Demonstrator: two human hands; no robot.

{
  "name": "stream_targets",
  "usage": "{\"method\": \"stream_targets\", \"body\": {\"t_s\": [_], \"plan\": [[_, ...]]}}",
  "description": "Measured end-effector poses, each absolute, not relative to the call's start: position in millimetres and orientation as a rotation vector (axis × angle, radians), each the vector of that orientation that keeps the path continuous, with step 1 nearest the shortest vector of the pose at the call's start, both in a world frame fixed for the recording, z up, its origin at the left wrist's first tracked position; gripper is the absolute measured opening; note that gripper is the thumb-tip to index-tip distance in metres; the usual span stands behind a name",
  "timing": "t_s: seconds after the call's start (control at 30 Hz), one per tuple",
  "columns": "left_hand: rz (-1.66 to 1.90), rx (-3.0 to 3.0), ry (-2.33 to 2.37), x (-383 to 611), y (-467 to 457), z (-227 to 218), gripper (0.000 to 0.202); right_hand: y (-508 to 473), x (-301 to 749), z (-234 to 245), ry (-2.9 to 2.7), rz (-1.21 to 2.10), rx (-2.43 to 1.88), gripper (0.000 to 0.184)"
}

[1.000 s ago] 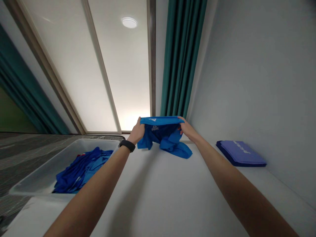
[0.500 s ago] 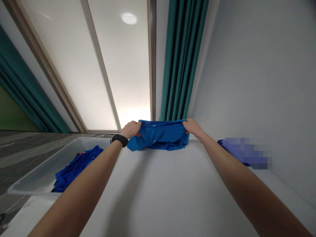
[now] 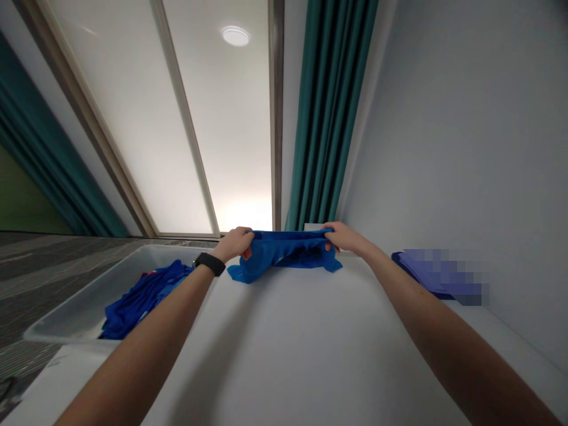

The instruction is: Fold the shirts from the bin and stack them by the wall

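A bright blue garment [image 3: 284,254] lies bunched at the far end of the white table [image 3: 288,355]. My left hand [image 3: 235,242] is closed on its left top edge, and a black watch [image 3: 208,264] sits on that wrist. My right hand [image 3: 341,238] is closed on the right top edge. Both arms reach straight out, and the cloth is stretched between the two hands, its lower part resting on the table.
A clear plastic bin [image 3: 84,307] at the left holds a heap of blue garments [image 3: 142,296]. A folded dark blue item [image 3: 426,275] lies at the right by the wall. Teal curtains [image 3: 328,112] hang behind the table beside a frosted window.
Both hands have lowered the blue garment from hanging in the air down onto the far end of the table, and it now lies lower and flatter.
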State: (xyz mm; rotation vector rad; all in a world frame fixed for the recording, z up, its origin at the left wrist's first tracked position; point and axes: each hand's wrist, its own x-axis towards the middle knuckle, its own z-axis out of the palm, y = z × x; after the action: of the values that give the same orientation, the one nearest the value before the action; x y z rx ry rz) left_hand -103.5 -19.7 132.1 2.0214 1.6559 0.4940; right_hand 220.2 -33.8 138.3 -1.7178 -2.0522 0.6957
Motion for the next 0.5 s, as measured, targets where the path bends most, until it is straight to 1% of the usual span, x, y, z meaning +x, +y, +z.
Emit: {"method": "stream_targets", "body": {"t_s": [0.1,0.2,0.23,0.3,0.37,0.47,0.5], "plan": [[0.344,2.073,1.654,-101,-47,109,0.020,-59,212,110,-2.418,0.583,-1.858,0.038],[0.168,2.070,1.617,-101,-76,81,0.017,-89,207,74,-2.546,0.606,-1.914,0.031],[0.030,2.022,1.550,-101,-85,72,0.019,-99,206,64,-2.580,0.624,-1.925,0.030],[-0.111,1.923,1.453,-102,-101,59,0.024,-118,205,49,-2.635,0.666,-1.934,0.029],[-0.175,1.890,1.389,-102,-114,49,0.028,-136,205,42,-2.682,0.689,-1.920,0.028],[-0.228,1.884,1.313,-104,-130,41,0.027,-160,202,43,-2.782,0.728,-1.872,0.025],[-0.223,1.884,1.298,-105,-134,39,0.026,-165,201,45,-2.811,0.787,-1.851,0.023]]}}
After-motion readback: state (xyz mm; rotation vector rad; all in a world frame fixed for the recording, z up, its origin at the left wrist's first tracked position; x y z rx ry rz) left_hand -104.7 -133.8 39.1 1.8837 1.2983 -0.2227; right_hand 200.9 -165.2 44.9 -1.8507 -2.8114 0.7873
